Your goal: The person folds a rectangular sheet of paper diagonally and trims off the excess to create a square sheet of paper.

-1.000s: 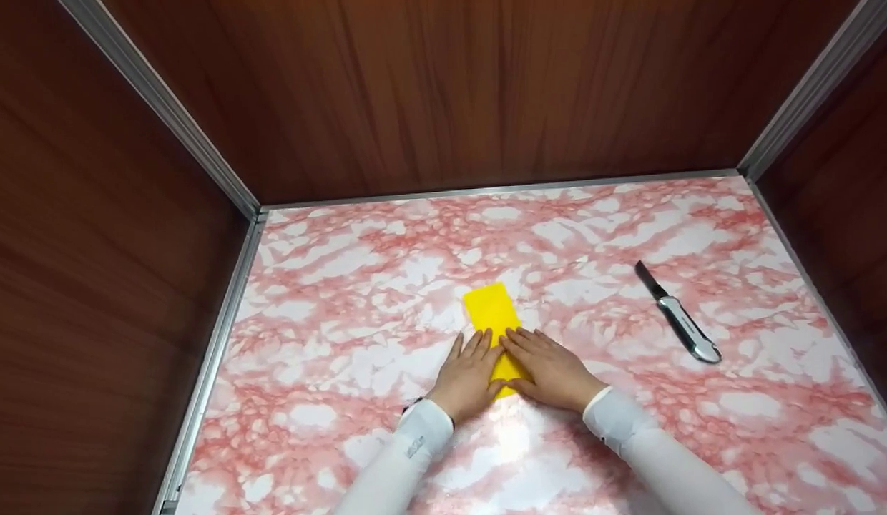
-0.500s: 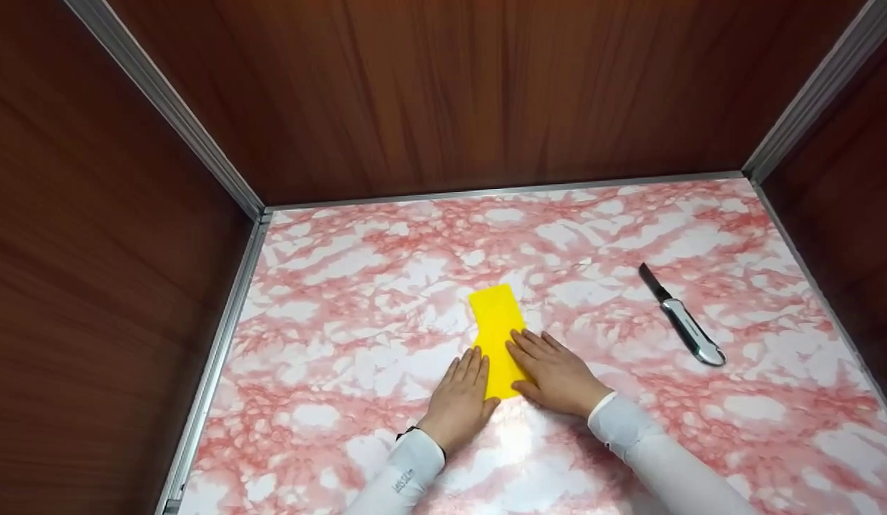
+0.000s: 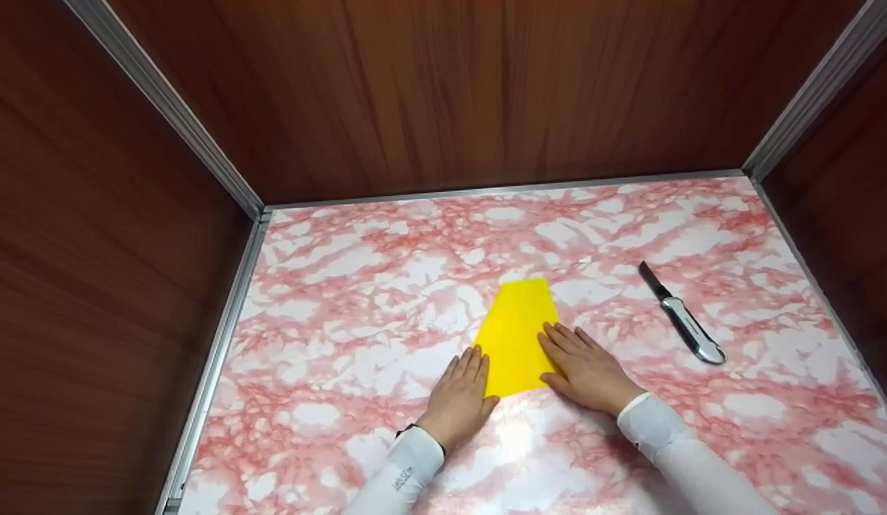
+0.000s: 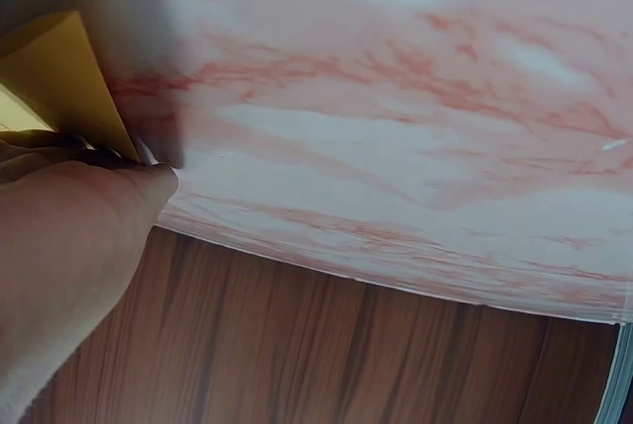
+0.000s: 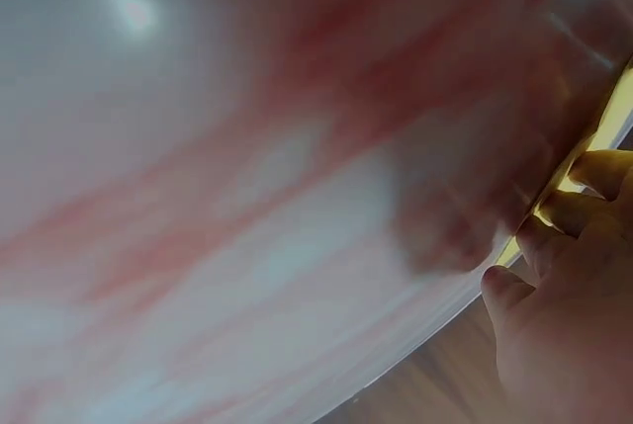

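A yellow sheet, paper-like and seemingly folded [image 3: 518,325], lies on the table between the two hands, narrower at its far end. My left hand [image 3: 458,397] rests along its lower left edge with fairly straight fingers. On the right edge, the fingers of my right hand [image 3: 592,373] lie flat, with the thumb spread. In the left wrist view, a raised fold of the yellow sheet [image 4: 64,78] stands beside the left thumb. Only a thin strip of the yellow sheet [image 5: 618,113] shows past the right fingers in the right wrist view.
To the right lies a knife [image 3: 683,322] with a dark blade and a silver-and-black handle, its blade bare and pointing away. The red-and-white marbled table [image 3: 329,365] is bounded by dark wood panels [image 3: 443,93] in metal frames.
The hands have moved apart, first the left outward, then the right. The narrow yellow strip has spread into a wider shape, its far end shifting right. The knife stays put.
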The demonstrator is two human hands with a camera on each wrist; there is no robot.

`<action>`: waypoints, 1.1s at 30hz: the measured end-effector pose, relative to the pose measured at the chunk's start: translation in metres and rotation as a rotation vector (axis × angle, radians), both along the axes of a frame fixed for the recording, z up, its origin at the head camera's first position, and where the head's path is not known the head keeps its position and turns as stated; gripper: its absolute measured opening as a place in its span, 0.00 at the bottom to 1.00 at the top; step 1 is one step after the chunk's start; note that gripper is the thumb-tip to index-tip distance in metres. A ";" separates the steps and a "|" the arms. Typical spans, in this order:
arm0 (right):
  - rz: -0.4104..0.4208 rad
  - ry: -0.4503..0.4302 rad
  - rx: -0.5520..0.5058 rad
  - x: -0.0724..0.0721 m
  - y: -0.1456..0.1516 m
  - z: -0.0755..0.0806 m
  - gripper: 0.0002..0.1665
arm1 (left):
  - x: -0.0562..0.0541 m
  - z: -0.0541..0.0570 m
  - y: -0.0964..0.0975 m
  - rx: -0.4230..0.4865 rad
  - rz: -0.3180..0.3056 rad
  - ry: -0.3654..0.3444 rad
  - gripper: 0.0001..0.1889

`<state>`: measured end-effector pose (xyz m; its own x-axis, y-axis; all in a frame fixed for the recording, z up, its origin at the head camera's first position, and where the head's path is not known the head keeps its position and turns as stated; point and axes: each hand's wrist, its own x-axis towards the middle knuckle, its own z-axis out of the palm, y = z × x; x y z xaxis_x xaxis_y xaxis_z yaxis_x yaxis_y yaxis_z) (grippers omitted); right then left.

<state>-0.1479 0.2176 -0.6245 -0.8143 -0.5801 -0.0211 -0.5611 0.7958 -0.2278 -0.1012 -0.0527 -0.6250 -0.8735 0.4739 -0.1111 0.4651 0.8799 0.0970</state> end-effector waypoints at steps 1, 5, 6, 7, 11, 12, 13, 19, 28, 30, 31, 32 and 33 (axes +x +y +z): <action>-0.008 -0.001 0.000 0.000 0.004 0.000 0.43 | 0.000 0.000 0.000 0.001 -0.003 0.003 0.38; -0.034 -0.005 -0.001 0.000 0.020 0.001 0.43 | -0.001 0.000 -0.001 0.007 -0.011 0.005 0.38; -0.039 -0.006 -0.002 0.000 0.023 0.002 0.43 | -0.001 0.000 -0.001 0.007 -0.010 0.002 0.38; -0.048 -0.010 0.001 0.000 0.027 0.003 0.44 | -0.001 0.000 -0.001 0.007 -0.009 0.001 0.38; -0.080 -0.038 0.002 0.000 0.043 0.005 0.44 | -0.001 0.001 -0.001 0.011 -0.007 -0.003 0.39; -0.088 -0.043 0.008 -0.001 0.047 0.005 0.45 | -0.001 0.001 -0.001 0.012 -0.009 0.001 0.39; -0.096 -0.051 0.012 -0.001 0.051 0.005 0.45 | -0.001 0.001 0.000 0.013 -0.009 0.004 0.38; -0.101 -0.050 -0.003 -0.004 0.071 0.005 0.44 | -0.001 0.001 0.000 0.011 -0.012 0.004 0.38; -0.118 -0.114 -0.001 -0.007 0.073 0.012 0.45 | -0.001 0.003 0.000 -0.003 -0.014 -0.001 0.38; -0.124 -0.117 -0.004 -0.008 0.071 0.014 0.45 | -0.001 0.004 0.001 -0.005 -0.011 -0.009 0.38; -0.131 -0.117 -0.009 -0.008 0.069 0.016 0.45 | -0.001 0.005 0.001 -0.006 -0.010 -0.012 0.38; -0.137 -0.112 -0.017 -0.008 0.067 0.016 0.44 | -0.001 0.006 0.001 -0.007 -0.010 -0.016 0.38; -0.143 -0.104 -0.029 -0.009 0.065 0.018 0.44 | -0.001 0.006 0.001 -0.004 -0.010 -0.017 0.38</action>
